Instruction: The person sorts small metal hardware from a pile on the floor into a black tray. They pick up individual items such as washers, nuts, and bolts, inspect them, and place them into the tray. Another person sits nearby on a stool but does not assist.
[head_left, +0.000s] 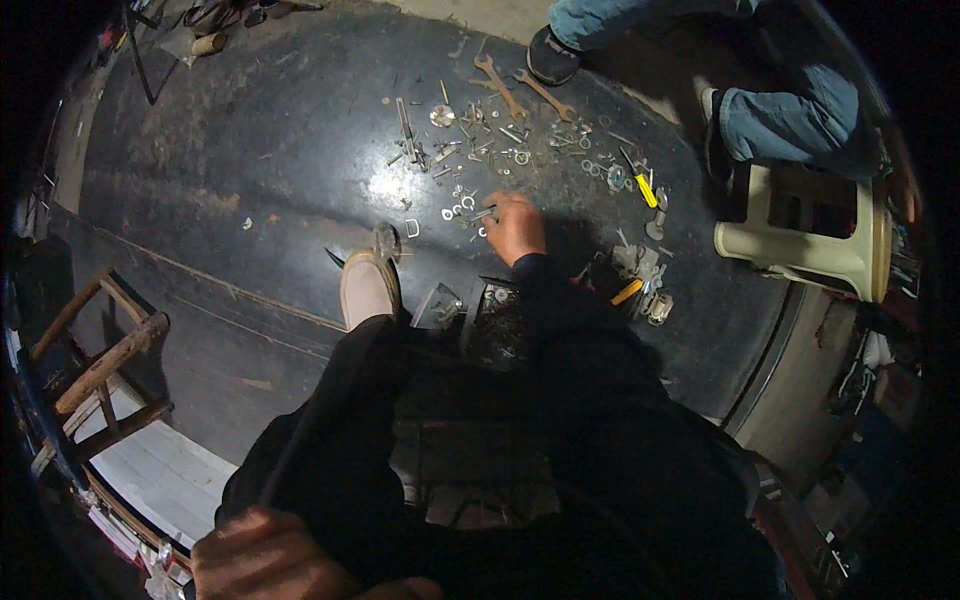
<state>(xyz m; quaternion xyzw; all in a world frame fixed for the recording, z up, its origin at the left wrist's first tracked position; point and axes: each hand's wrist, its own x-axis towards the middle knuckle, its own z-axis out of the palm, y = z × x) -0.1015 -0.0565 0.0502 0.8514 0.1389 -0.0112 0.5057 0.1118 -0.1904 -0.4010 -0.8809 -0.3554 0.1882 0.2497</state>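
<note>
My right hand [516,230] reaches down to the dark floor mat, its thumb and fingers closed together. At its fingertips is a small grey metal piece [482,214], too small to make out. Close beside these fingers lie several loose washers [462,204]. Beyond them is a wide scatter of bolts and screws [500,140]. My left hand [265,558] is low at the lower left edge, over my dark-clad leg; it is blurred and its fingers are partly cut off. Below my right hand, partly covered by my sleeve, stands a dark box [497,322] of small metal parts.
Two rusty open-end wrenches [500,88] lie at the far side, and a yellow-handled screwdriver [643,188] to the right. A person's jeans-clad leg [780,118] is by a cream plastic stool [800,245]. My beige shoe [367,290] rests on the mat. A wooden frame [105,370] stands at left.
</note>
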